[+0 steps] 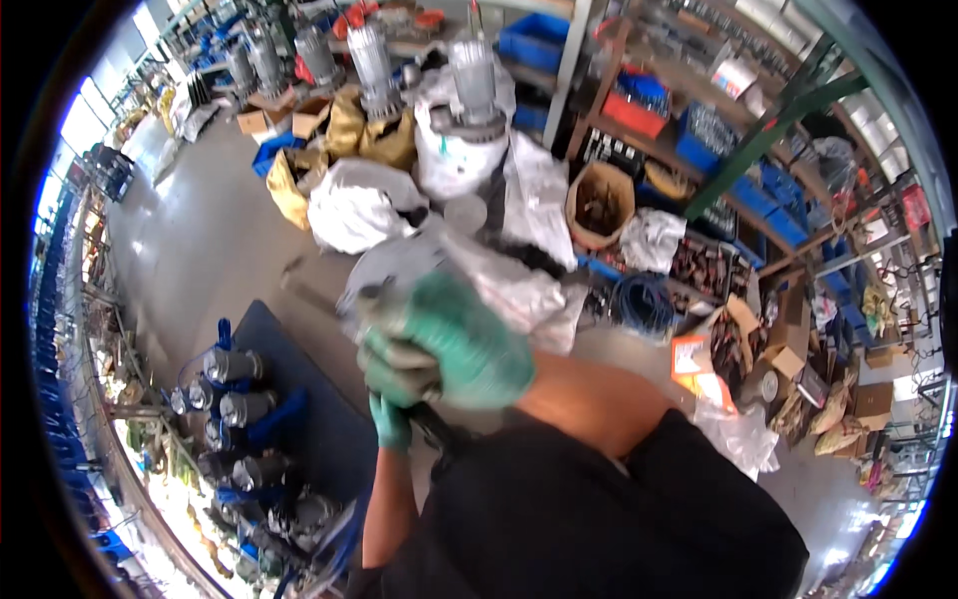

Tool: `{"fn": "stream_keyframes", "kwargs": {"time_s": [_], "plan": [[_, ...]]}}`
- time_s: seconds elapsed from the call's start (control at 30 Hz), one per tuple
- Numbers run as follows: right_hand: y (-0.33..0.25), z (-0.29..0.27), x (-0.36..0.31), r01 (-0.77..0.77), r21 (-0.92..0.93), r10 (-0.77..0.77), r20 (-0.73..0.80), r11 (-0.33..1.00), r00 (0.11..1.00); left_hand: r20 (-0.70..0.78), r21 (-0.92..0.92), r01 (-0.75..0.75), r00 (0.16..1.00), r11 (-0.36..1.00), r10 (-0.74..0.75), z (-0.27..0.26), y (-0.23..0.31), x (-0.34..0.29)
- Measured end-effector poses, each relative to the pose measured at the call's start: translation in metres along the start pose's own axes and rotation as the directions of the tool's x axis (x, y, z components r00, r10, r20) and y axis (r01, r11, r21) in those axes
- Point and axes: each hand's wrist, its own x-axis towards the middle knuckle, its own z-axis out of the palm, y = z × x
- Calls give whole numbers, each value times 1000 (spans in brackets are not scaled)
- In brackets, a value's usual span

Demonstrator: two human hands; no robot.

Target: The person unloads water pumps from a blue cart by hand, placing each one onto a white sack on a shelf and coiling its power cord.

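Observation:
My right hand (449, 339), in a green glove with a grey-coated palm, is raised at the middle with its fingers curled into a grip. Out of its left side runs a blurred, slender tool (314, 297) with a short crosswise end, like a hammer. Below it, my gloved left hand (392, 423) is partly covered, so its fingers cannot be made out. Close beside that hand is a black part (429, 427), and whether I hold it is unclear. A round grey metal piece (394, 265) with holes shows just behind the right hand.
Several grey motor-like units (239, 407) with blue parts stand at the lower left by a dark mat (304, 384). White sacks (364, 205) and yellow sacks (389, 140) lie ahead. Shelves with blue bins (709, 135), an open carton (600, 205) and a coiled cable (642, 302) line the right.

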Motion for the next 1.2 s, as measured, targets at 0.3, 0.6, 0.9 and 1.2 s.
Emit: {"fn": "stream_keyframes", "kwargs": {"time_s": [0.3, 0.6, 0.9, 1.2], "plan": [[-87, -114, -81, 87, -81, -96, -109, 993, 989, 648, 263, 235, 676, 936, -352, 179, -9, 66], [-161, -143, -78, 331, -238, -393, -301, 913, 869, 885, 127, 295, 398, 947, -242, 325, -50, 133], [-197, -210, -38, 377, -439, -551, -390, 816, 738, 840, 55, 524, 436, 850, -322, 367, -89, 196], [-239, -332, -17, 392, -302, -473, -276, 869, 837, 811, 5, 401, 534, 916, -238, 416, -98, 260]]}}
